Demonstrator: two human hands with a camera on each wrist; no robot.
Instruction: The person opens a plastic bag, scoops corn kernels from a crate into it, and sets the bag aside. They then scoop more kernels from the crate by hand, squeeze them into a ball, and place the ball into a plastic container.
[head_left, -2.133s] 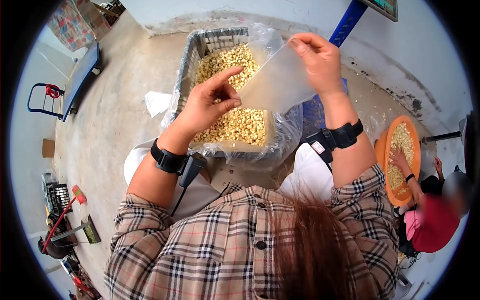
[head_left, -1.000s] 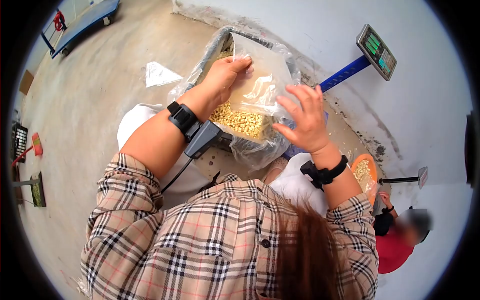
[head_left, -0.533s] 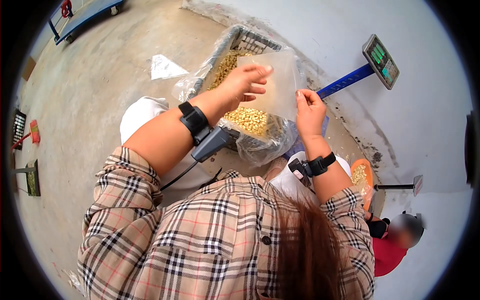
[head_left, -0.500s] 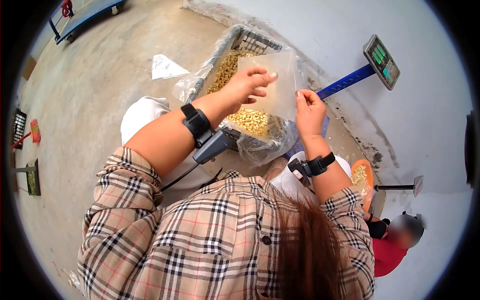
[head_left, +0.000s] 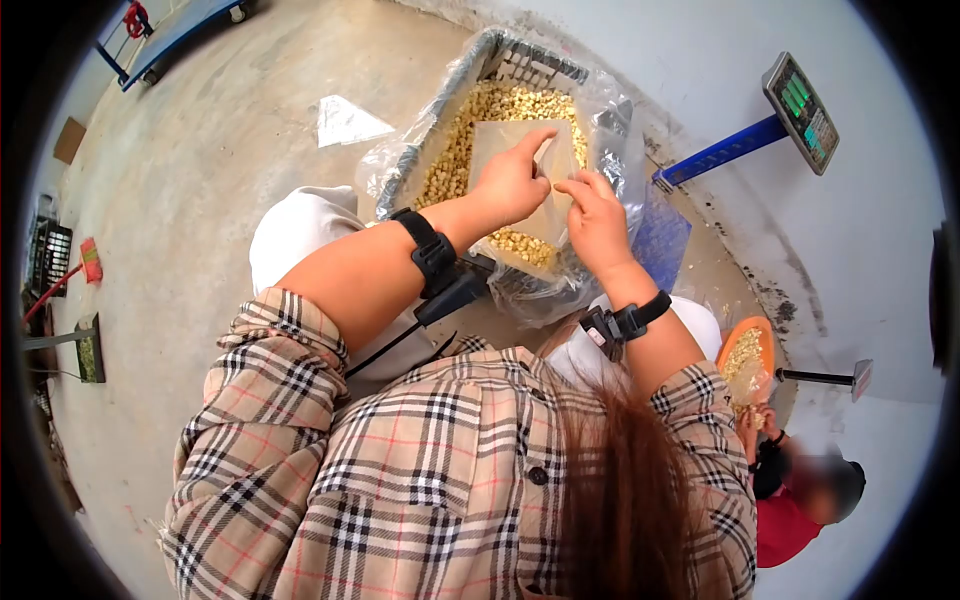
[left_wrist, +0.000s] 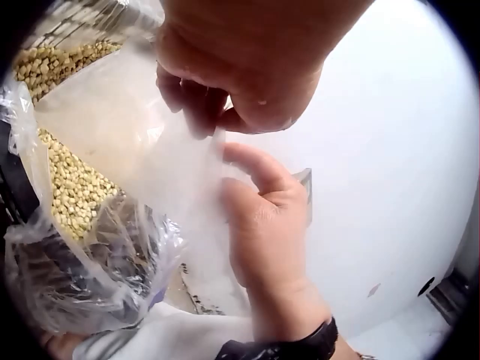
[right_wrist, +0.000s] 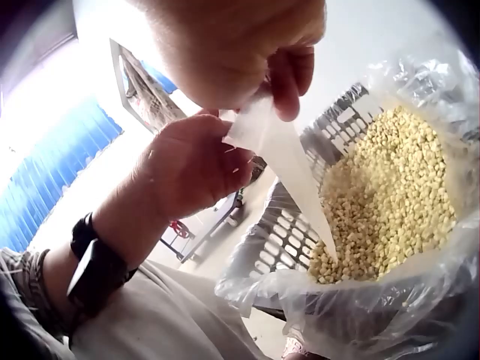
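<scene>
A flat, translucent plastic bag (head_left: 490, 150) is held up over a grey crate (head_left: 455, 85) lined with clear plastic and filled with pale yellow kernels (right_wrist: 397, 195). My left hand (head_left: 515, 188) pinches the bag's edge, its index finger extended in the head view. Close beside it, my right hand (head_left: 598, 220) pinches the same edge between thumb and fingers. In the left wrist view, the right hand (left_wrist: 266, 217) and left hand (left_wrist: 240, 64) meet at the bag's edge. The bag (right_wrist: 289, 161) hangs as a narrow point toward the kernels in the right wrist view.
A scale display (head_left: 803, 112) on a blue post stands right of the crate, near the wall. Further right, another person sits by an orange basin (head_left: 765, 335) of kernels. A white plastic piece (head_left: 350, 122) lies on the floor at left, with a blue trolley (head_left: 190, 35) beyond.
The bag has come lower over the crate. My left hand, spread over the bag half a second ago, now pinches its edge; the right hand has moved in close to it.
</scene>
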